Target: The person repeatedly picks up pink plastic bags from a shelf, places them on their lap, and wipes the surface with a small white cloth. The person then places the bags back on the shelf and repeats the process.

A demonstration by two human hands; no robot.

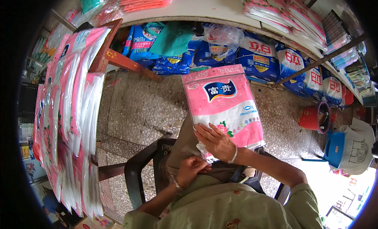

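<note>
A flat pink-and-white plastic packet [226,105], printed with a blue emblem and a flower, rests on my lap. My right hand [217,142] lies flat on its lower left part, fingers stretched over the film. At the packet's lower left corner, my left hand [193,168] pinches the crumpled clear and white film edge between thumb and fingers. Part of that lower edge is hidden by the two hands.
Stacks of similar packets [71,111] stand on a wooden stool or table at left. More packets [268,13] lie on the shelf ahead. Blue detergent bags [257,57] fill the space beneath it. A red bucket [308,118] and a blue plastic object [335,149] stand at right.
</note>
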